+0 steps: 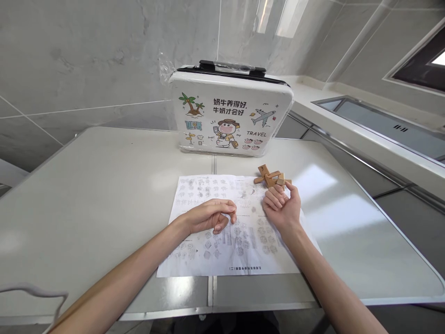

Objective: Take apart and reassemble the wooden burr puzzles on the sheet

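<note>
A printed instruction sheet (pixel 239 232) with small diagrams lies flat on the white table (pixel 104 185). My left hand (pixel 212 215) rests on the sheet, fingers curled loosely inward, nothing visible in them. My right hand (pixel 282 204) lies on the sheet's right edge, palm turned up and fingers curled. Its fingertips touch a wooden interlocking puzzle (pixel 272 177) that stands on the table just beyond the sheet. The fingers do not wrap round the puzzle.
A white carry case (pixel 231 116) with cartoon prints and a black handle stands upright at the table's far edge, against a grey wall. A window ledge (pixel 365 134) runs along the right. A thin cord (pixel 34 294) loops at the lower left.
</note>
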Motion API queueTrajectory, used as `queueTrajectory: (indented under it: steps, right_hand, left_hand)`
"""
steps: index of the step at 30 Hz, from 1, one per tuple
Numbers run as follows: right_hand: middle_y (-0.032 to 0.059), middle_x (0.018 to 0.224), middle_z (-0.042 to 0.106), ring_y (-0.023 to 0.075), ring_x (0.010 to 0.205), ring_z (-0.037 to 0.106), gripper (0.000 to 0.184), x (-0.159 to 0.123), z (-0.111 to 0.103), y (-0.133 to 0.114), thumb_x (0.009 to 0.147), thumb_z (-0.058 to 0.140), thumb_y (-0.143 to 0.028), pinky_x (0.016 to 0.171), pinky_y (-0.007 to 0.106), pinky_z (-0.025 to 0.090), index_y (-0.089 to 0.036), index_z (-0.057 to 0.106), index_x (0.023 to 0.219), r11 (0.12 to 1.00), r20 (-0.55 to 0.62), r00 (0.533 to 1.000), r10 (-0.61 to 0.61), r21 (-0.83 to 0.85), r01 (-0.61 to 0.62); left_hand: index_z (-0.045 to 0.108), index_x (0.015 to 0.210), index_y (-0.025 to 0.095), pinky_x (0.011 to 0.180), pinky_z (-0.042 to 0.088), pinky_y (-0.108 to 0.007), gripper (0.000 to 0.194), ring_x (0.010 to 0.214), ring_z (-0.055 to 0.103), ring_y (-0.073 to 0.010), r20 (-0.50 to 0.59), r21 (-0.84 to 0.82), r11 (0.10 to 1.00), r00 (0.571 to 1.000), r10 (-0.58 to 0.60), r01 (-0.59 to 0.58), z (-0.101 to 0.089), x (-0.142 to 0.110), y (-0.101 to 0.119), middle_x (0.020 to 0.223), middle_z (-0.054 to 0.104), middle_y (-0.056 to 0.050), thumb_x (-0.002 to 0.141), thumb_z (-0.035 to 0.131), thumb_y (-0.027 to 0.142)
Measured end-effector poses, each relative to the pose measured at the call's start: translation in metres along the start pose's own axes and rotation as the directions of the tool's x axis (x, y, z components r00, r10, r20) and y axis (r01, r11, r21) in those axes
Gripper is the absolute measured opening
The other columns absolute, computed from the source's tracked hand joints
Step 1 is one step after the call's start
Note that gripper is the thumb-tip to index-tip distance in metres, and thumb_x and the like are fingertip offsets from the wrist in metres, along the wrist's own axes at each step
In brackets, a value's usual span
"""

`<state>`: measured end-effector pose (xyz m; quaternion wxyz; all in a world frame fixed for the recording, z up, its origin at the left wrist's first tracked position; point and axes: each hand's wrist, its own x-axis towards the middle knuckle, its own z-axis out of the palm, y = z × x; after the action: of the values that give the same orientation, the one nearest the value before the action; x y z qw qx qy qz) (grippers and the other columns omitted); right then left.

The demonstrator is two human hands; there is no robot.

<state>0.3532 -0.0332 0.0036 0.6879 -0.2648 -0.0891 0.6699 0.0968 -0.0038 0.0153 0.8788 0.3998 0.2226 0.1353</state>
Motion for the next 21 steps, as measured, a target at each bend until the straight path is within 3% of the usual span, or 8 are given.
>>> queueTrajectory:
  steps: [9, 14, 21]
  right_hand:
    - [-0.0132, 0.048, 0.037, 0.0060, 0.037, 0.035, 0.021, 0.006, -0.015, -0.005, 0.085, 0.078, -0.026, 0.034, 0.016, 0.037, -0.023, 0.059, 0.092, 0.996, 0.022, 1.000, 0.022, 0.086, -0.024]
    - [-0.0137, 0.048, 0.038, 0.0069, 0.037, 0.039, 0.019, 0.009, -0.016, -0.009, 0.092, 0.073, -0.025, 0.034, 0.017, 0.039, -0.021, 0.063, 0.108, 0.983, 0.018, 0.998, 0.058, 0.171, -0.061]
    - [-0.0137, 0.049, 0.041, 0.0058, 0.038, 0.044, 0.018, 0.015, -0.024, -0.012, 0.095, 0.075, -0.019, 0.037, 0.015, 0.041, -0.023, 0.061, 0.105, 0.985, 0.044, 0.998, 0.053, 0.160, -0.060]
  left_hand:
    - [0.064, 0.090, 0.014, 0.041, 0.047, -0.020, 0.016, 0.043, 0.056, -0.0047, -0.006, 0.010, 1.000, 1.000, -0.001, 0.002, 0.000, 0.000, 0.000, 0.086, 0.072, -0.001, 0.095, 0.070, 0.029]
    - [0.065, 0.090, 0.014, 0.041, 0.047, -0.020, 0.017, 0.043, 0.056, -0.0045, -0.007, 0.010, 1.000, 1.000, 0.003, -0.003, 0.001, 0.000, 0.000, 0.087, 0.072, -0.001, 0.095, 0.070, 0.029]
    - [0.064, 0.089, 0.014, 0.042, 0.046, -0.020, 0.018, 0.043, 0.055, -0.0051, -0.012, 0.020, 1.000, 1.000, -0.002, 0.002, 0.001, 0.000, 0.001, 0.082, 0.071, 0.000, 0.094, 0.070, 0.030]
